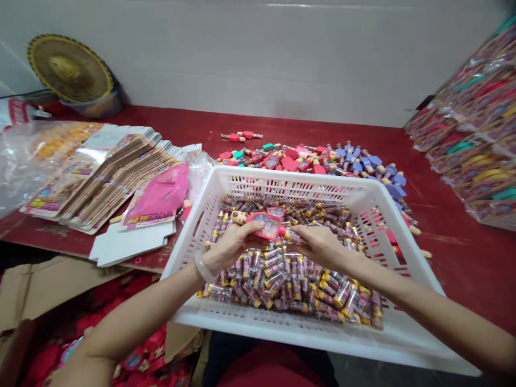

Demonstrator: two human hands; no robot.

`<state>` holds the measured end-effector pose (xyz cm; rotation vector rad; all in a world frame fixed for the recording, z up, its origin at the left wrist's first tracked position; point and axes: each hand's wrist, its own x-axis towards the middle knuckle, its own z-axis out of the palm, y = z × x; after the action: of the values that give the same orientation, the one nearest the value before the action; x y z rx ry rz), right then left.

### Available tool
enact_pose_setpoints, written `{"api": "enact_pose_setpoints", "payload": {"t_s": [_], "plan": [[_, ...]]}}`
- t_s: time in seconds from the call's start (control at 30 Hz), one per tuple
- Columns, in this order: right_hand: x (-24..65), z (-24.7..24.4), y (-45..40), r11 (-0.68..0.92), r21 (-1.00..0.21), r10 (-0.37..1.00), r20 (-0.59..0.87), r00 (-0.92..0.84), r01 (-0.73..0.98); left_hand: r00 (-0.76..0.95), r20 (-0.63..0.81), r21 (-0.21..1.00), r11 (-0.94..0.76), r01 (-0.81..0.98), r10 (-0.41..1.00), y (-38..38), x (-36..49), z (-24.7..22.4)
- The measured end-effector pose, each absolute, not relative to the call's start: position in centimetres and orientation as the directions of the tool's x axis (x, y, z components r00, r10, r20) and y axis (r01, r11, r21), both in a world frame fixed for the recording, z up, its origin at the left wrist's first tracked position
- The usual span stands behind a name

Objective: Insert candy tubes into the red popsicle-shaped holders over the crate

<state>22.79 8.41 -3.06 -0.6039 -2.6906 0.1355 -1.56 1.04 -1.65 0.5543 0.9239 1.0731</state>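
Room opens above the white basket around the hands. Cards crowd the basket's left, loose pieces its far rim; a gap separates it from the stacked packages.

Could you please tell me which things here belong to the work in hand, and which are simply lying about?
Seemingly in the work:
red piece, in the left hand
tube, in the right hand
tubes
basket holding them
loose pieces behind, probably

Seemingly just lying about:
round disc
tub
plastic bag

Tubes in basket; toys behind; cards on table, left; stacked packs right.
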Motion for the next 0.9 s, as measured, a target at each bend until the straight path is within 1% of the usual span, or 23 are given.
{"api": "enact_pose_setpoints", "payload": {"t_s": [0.13, 0.2, 0.23, 0.3, 0.37, 0.4, 0.43, 0.47, 0.5, 0.53, 0.57, 0.6, 0.63, 0.67, 0.7, 0.73, 0.77, 0.8, 0.83, 0.87, 0.9], "plan": [[22.8, -2.6, 7.8, 0.936, -0.179, 0.352, 0.458, -0.816, 0.303, 0.192, -0.419, 0.729, 0.455, -0.512, 0.887, 1.0, -1.5, -1.7], [22.9, -2.1, 7.4, 0.952, -0.134, 0.303, 0.509, -0.805, 0.274, 0.193, -0.431, 0.733, 0.467, -0.495, 0.881, 0.9, -1.4, -1.7], [22.9, -1.9, 7.2, 0.96, -0.093, 0.275, 0.514, -0.813, 0.265, 0.198, -0.438, 0.738, 0.477, -0.477, 0.877, 0.8, -1.3, -1.7], [23.1, -1.4, 6.8, 0.96, 0.009, 0.241, 0.477, -0.845, 0.279, 0.202, -0.437, 0.751, 0.479, -0.455, 0.876, 0.6, -1.1, -1.5], [23.2, -1.1, 6.3, 0.941, 0.096, 0.253, 0.435, -0.864, 0.324, 0.195, -0.409, 0.763, 0.451, -0.463, 0.891, 0.2, -0.9, -1.3], [23.2, -0.9, 6.0, 0.93, 0.115, 0.27, 0.428, -0.863, 0.348, 0.186, -0.386, 0.773, 0.427, -0.469, 0.904, 0.0, -0.8, -1.2], [23.1, -0.8, 5.8, 0.923, 0.108, 0.292, 0.43, -0.854, 0.369, 0.174, -0.361, 0.788, 0.4, -0.469, 0.916, -0.2, -0.8, -1.0], [22.9, -0.7, 5.5, 0.919, 0.065, 0.323, 0.438, -0.839, 0.388, 0.165, -0.344, 0.8, 0.381, -0.463, 0.924, -0.3, -0.7, -0.9], [22.7, -0.6, 5.3, 0.915, -0.025, 0.37, 0.449, -0.813, 0.403, 0.162, -0.335, 0.809, 0.372, -0.455, 0.928, -0.4, -0.6, -0.7], [22.4, -0.6, 5.1, 0.893, -0.164, 0.445, 0.447, -0.776, 0.418, 0.156, -0.327, 0.819, 0.362, -0.446, 0.932, -0.5, -0.6, -0.6], [22.2, -0.7, 5.0, 0.836, -0.348, 0.544, 0.412, -0.731, 0.425, 0.148, -0.312, 0.831, 0.345, -0.437, 0.938, -0.5, -0.6, -0.4], [21.9, -0.8, 5.0, 0.723, -0.556, 0.646, 0.334, -0.687, 0.409, 0.144, -0.287, 0.847, 0.321, -0.424, 0.947, -0.5, -0.6, -0.2], [21.7, -0.9, 5.0, 0.551, -0.751, 0.721, 0.209, -0.661, 0.364, 0.144, -0.25, 0.869, 0.287, -0.403, 0.958, -0.4, -0.7, 0.0], [21.6, -1.1, 5.1, 0.338, -0.892, 0.746, 0.059, -0.663, 0.3, 0.148, -0.204, 0.895, 0.246, -0.373, 0.968, -0.3, -0.8, 0.1], [21.5, -1.2, 5.2, 0.128, -0.96, 0.719, -0.084, -0.69, 0.251, 0.159, -0.161, 0.915, 0.208, -0.345, 0.974, -0.1, -0.9, 0.2], [21.5, -1.3, 5.4, -0.015, -0.973, 0.675, -0.181, -0.716, 0.232, 0.173, -0.135, 0.927, 0.186, -0.327, 0.976, 0.1, -1.1, 0.2], [21.6, -1.3, 5.6, -0.044, -0.969, 0.664, -0.21, -0.718, 0.242, 0.178, -0.137, 0.928, 0.189, -0.321, 0.974, 0.4, -1.2, 0.0], [21.7, -1.2, 5.7, 0.021, -0.962, 0.699, -0.18, -0.692, 0.272, 0.171, -0.165, 0.918, 0.215, -0.334, 0.971, 0.6, -1.3, -0.2], [21.8, -1.0, 5.8, 0.139, -0.939, 0.756, -0.105, -0.646, 0.315, 0.155, -0.21, 0.895, 0.254, -0.367, 0.965, 0.8, -1.4, -0.6], [21.9, -0.8, 5.8, 0.275, -0.891, 0.809, 0.012, -0.587, 0.361, 0.14, -0.26, 0.863, 0.295, -0.41, 0.955, 0.9, -1.5, -1.0], [22.0, -0.6, 5.7, 0.389, -0.832, 0.834, 0.135, -0.535, 0.395, 0.134, -0.299, 0.832, 0.327, -0.448, 0.945, 1.0, -1.4, -1.4]]}}
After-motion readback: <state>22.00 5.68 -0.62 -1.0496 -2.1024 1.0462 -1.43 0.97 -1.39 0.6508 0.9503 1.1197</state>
